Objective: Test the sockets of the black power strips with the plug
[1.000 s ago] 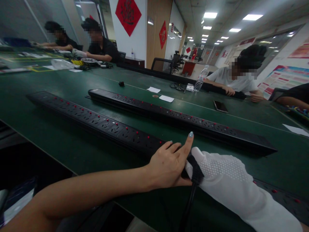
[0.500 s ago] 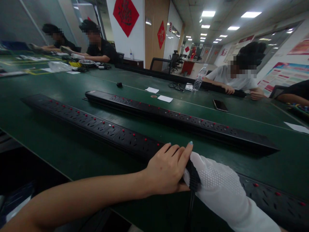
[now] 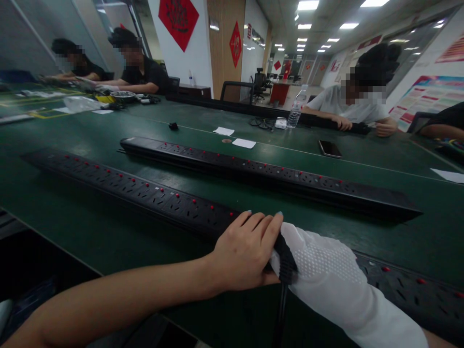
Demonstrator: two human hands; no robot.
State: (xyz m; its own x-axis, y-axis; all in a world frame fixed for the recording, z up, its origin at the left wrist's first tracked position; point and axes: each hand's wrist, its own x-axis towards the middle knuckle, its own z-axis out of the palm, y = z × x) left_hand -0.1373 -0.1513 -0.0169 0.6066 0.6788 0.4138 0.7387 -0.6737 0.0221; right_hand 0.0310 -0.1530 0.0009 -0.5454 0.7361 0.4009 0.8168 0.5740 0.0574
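Black power strip (image 3: 155, 193) with red indicator lights and sockets lies slantwise on the green table. My bare left hand (image 3: 244, 251) is closed over it, fingers curled across the top and thumb underneath. Against it, my right hand (image 3: 319, 261) in a white dotted glove grips beside a black power cord (image 3: 286, 268), whose ribbed sleeve stands between the hands and whose cable drops down. White glove shows on both sides of the sleeve; the gloved fingertips are hidden. More sockets (image 3: 409, 285) continue past the glove; whether they belong to the same strip, I cannot tell.
Behind lies a second black power strip (image 3: 261, 174). Farther back are white paper slips (image 3: 244, 143), a phone (image 3: 329, 148), a water bottle (image 3: 296, 108) and a small black object (image 3: 173, 126). A co-worker (image 3: 362, 101) sits across the table; two others sit at far left.
My view has shifted slightly, so the table and strips sit a little higher and mostly farther left. Both hands keep the same hold and position on the strip and cord.
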